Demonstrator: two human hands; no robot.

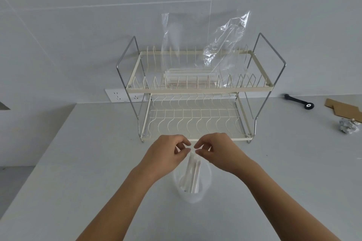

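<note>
A two-tier cream wire dish rack (197,89) stands on the white counter against the tiled wall. In front of it, my left hand (169,152) and my right hand (214,149) both pinch the top of a small clear plastic packet (193,172) holding white stick-like parts. The packet hangs down into a translucent white cup (193,191) that stands on the counter below my hands. Clear plastic bags (221,45) and flat white pieces (188,74) lie on the rack's upper tier.
A black tool (299,101), a piece of brown cardboard (344,110) and a crumpled foil ball (347,126) lie at the right of the counter. A wall socket (117,96) sits left of the rack. The counter's left edge (37,160) drops off.
</note>
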